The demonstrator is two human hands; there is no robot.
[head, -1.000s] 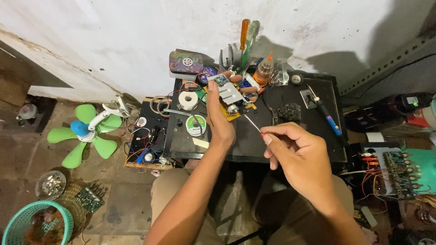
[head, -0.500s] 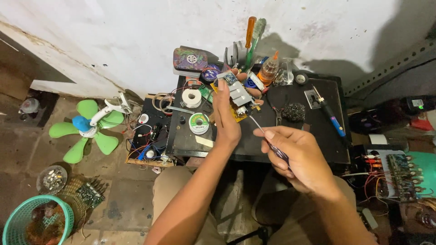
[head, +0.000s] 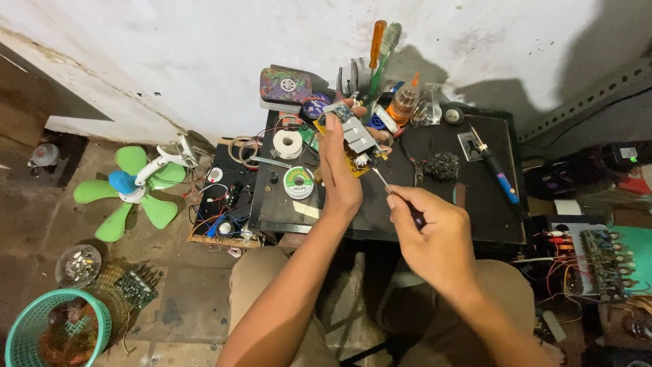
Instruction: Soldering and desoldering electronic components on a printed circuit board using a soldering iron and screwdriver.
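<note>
— How's my one view set?

— It's the head camera alone, worn high and tipped steeply down, facing a rough white plastered wall (head: 170, 54). I look over both forearms and onto the lap below.

— How near?

— Close. The left hand (head: 339, 177) and right hand (head: 435, 238) fill the middle, with the small black square worktable (head: 475, 217) just beyond them against the wall.

— And the edges?

— Wide enough to catch the green plastic fan blades (head: 129, 194) on the floor at left and a teal mesh basket (head: 27, 333) in the bottom-left corner. With one view only, nothing is shared.
</note>
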